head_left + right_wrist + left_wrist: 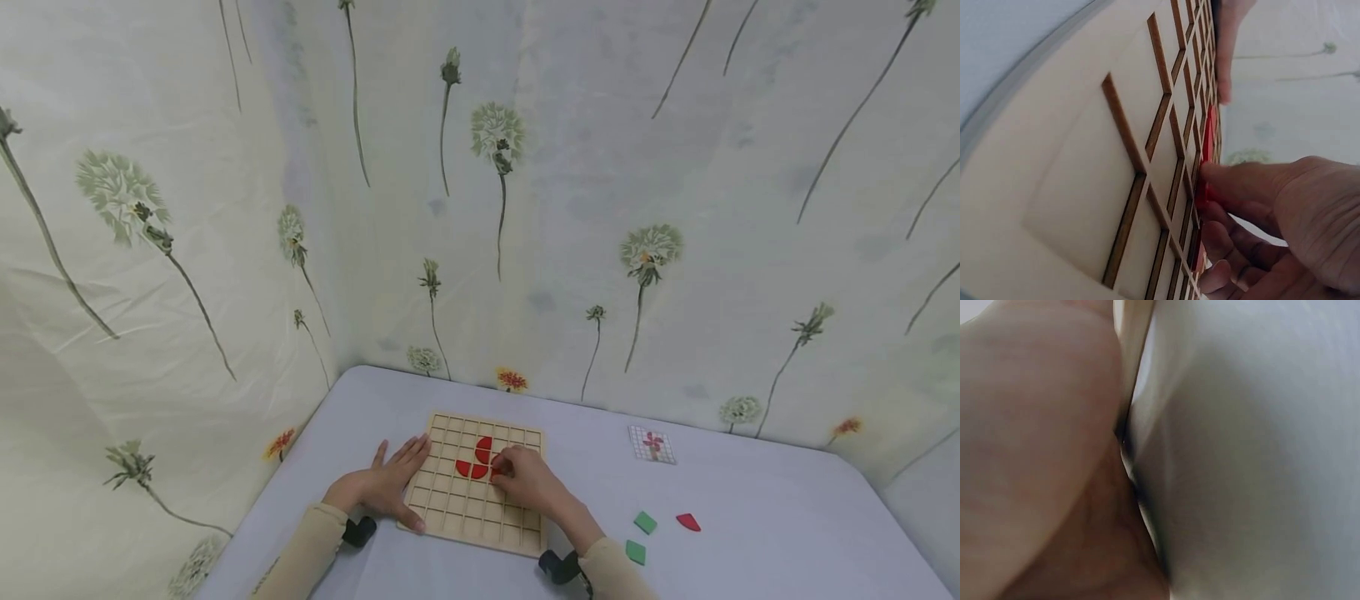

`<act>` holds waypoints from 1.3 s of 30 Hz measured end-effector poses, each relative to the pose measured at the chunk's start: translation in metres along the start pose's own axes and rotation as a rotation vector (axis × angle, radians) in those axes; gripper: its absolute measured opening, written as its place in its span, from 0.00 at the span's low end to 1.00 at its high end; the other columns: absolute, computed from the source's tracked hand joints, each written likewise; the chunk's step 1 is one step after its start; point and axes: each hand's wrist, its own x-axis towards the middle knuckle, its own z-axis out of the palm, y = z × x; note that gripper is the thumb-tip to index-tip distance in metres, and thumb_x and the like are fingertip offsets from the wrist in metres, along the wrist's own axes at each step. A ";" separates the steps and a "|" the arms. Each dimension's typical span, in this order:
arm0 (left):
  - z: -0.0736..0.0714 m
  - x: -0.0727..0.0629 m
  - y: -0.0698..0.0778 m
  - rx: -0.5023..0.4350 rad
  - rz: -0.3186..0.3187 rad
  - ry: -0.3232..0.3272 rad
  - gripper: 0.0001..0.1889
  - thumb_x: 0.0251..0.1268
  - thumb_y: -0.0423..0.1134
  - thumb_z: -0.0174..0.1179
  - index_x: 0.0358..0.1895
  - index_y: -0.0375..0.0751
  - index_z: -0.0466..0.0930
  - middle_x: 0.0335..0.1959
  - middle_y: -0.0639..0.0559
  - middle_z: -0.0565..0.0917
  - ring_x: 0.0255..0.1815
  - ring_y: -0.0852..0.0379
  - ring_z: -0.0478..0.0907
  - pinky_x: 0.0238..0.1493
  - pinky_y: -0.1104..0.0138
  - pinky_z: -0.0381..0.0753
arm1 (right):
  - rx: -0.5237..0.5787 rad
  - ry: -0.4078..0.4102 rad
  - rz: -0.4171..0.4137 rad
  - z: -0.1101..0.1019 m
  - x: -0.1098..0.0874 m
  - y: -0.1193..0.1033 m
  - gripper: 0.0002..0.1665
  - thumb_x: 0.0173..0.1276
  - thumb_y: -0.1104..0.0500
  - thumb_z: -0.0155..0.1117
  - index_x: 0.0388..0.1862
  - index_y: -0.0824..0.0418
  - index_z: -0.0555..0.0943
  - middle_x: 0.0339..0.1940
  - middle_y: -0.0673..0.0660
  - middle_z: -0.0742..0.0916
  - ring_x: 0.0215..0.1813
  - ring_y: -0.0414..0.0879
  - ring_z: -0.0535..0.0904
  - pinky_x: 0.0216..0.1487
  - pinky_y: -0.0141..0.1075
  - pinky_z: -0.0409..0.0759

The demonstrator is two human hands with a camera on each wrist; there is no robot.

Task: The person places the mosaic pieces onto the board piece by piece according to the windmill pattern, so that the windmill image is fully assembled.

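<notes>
A wooden grid board (450,504) lies on the table, with several red quarter-circle tiles (480,472) set in squares near its middle. My left hand (386,483) rests at the board's left edge, fingers spread and thumb at the near corner. In the left wrist view only blurred skin and a sliver of the board's edge (1135,356) show. Over the middle of the grid, my right hand (528,481) pinches a red tile (1202,187) between thumb and fingers, low against the board. The fingers partly cover that tile.
To the right of the board lie two green tiles (645,522) and one loose red tile (688,522). Farther back sits a small pattern card (652,445) with a pink and red figure on a grid. A flower-printed curtain (555,208) hangs behind the table.
</notes>
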 end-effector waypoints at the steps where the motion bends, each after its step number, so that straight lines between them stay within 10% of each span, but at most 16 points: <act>1: 0.000 0.000 0.000 -0.003 0.001 0.000 0.70 0.39 0.70 0.70 0.78 0.41 0.33 0.80 0.47 0.35 0.81 0.46 0.30 0.72 0.38 0.24 | -0.003 0.004 0.000 0.000 0.000 -0.001 0.07 0.63 0.63 0.67 0.40 0.62 0.84 0.36 0.52 0.83 0.38 0.41 0.79 0.37 0.32 0.80; 39: 0.004 0.004 -0.005 0.007 0.000 0.000 0.71 0.38 0.72 0.69 0.78 0.43 0.32 0.80 0.48 0.33 0.81 0.47 0.30 0.72 0.38 0.23 | 0.040 0.039 0.055 0.004 0.001 -0.004 0.08 0.60 0.62 0.70 0.37 0.63 0.82 0.31 0.51 0.82 0.34 0.39 0.76 0.32 0.29 0.77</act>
